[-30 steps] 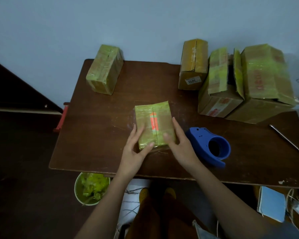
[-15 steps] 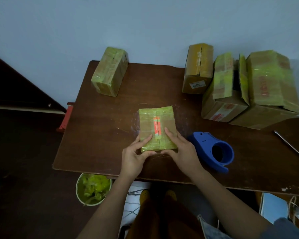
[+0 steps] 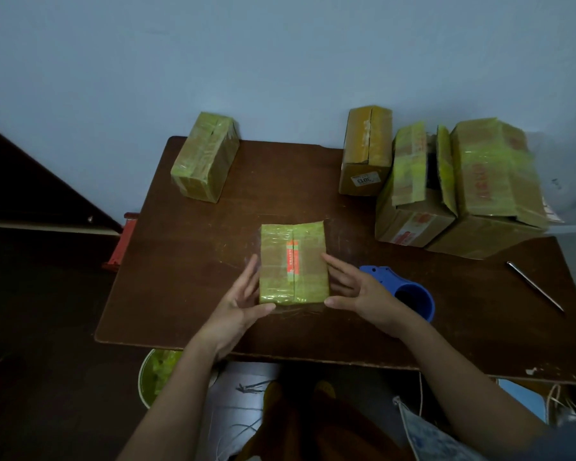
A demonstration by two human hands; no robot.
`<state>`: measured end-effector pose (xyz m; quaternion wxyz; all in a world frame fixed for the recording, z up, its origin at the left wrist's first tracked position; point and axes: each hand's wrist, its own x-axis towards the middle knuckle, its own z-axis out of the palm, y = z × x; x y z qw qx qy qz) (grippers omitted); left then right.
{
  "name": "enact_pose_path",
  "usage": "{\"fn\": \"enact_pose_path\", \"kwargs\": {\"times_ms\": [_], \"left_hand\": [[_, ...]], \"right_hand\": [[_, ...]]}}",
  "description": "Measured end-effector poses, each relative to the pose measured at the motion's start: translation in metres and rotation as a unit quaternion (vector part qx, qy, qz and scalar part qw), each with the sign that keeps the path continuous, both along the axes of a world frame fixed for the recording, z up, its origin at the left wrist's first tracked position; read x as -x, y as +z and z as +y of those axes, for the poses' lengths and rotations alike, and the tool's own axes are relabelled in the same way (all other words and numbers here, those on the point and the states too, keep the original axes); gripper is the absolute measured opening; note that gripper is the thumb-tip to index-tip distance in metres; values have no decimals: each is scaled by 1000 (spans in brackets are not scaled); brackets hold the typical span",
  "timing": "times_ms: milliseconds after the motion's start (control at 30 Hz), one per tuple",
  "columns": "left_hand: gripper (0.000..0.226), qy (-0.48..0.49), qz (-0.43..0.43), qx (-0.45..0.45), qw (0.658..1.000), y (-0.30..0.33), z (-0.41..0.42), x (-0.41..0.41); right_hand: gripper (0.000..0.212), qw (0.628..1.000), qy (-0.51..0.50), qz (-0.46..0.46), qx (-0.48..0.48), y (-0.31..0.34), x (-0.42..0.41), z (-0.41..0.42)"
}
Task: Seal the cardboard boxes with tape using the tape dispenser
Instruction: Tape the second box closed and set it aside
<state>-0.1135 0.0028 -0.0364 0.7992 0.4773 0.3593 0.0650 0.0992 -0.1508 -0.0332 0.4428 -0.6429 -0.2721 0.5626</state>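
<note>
A small cardboard box (image 3: 293, 262) lies flat near the middle of the brown table (image 3: 187, 277), already wrapped in yellowish tape, with an orange printed strip along its closed middle seam; the writing on the strip is too small to read. The left hand (image 3: 238, 302) and the right hand (image 3: 356, 289) stand at the two sides of this box with straight, relaxed fingers. Both hands are open and grip nothing; whether the fingertips touch the box walls I cannot tell. I think the hands frame the box like this to check the tape or to be ready to lift or turn it. The blue tape dispenser (image 3: 409, 294) rests on the table just to the right of the right hand, probably left there so it is easy to take again. At the far left corner another taped box (image 3: 205, 158) lies alone, maybe put aside as finished. At the far right several boxes are grouped: one standing box (image 3: 366, 151) has a white label that reads "3013", upside down, and beside it a bigger box (image 3: 413, 197) has its flaps not fully closed, so it seems to wait for sealing. The largest box (image 3: 492, 184) carries red letters that I cannot read. A thin metal rod (image 3: 534, 286) lies at the right edge.
</note>
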Motion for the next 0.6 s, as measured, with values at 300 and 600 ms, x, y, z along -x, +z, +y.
{"fn": "enact_pose_path", "kwargs": {"times_ms": [300, 600], "left_hand": [[71, 94, -28, 78, 992, -12, -21, -3], [50, 94, 255, -237, 933, 9, -14, -75]], "right_hand": [[93, 1000, -3, -12, 13, -9, 1, -5], [82, 928, -17, -364, 73, 2, 25, 68]]}}
